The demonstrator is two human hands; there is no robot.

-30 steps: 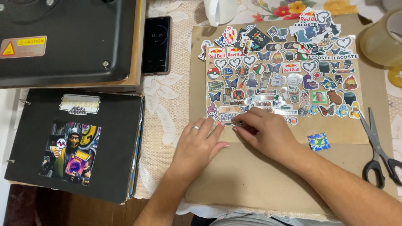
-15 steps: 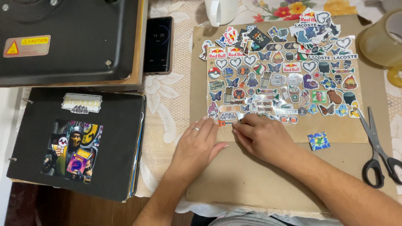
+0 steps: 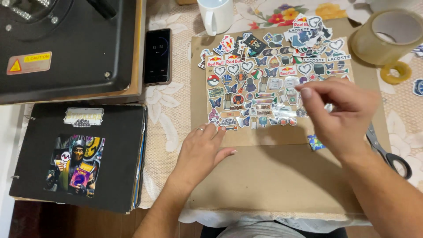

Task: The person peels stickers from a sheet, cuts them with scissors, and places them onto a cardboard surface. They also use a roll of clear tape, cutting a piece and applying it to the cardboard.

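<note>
While the head camera looked straight down, the left hand (image 3: 200,152) lay flat on the brown cardboard sheet (image 3: 273,176), palm down, fingers (image 3: 216,132) stretched and released, their tips touching the lower left edge of the sticker spread (image 3: 269,75). A ring showed on one finger. Its forearm ran up from the bottom edge of the view. The right hand (image 3: 341,117) hovered raised above the lower right part of the stickers, wrist bent, knuckles toward the camera; thumb and forefinger were pinched together, and something small and shiny showed at them, though I could not tell exactly what they gripped. One blue sticker (image 3: 315,142) lay apart on the cardboard just below that hand. Scissors (image 3: 387,152) lay partly hidden beside the right wrist. Farther off on the table sat a roll of brown tape (image 3: 385,33), a white mug (image 3: 216,15), a dark phone (image 3: 157,56), and a black album (image 3: 79,156) with a picture on its cover, below a black machine (image 3: 66,44).
</note>
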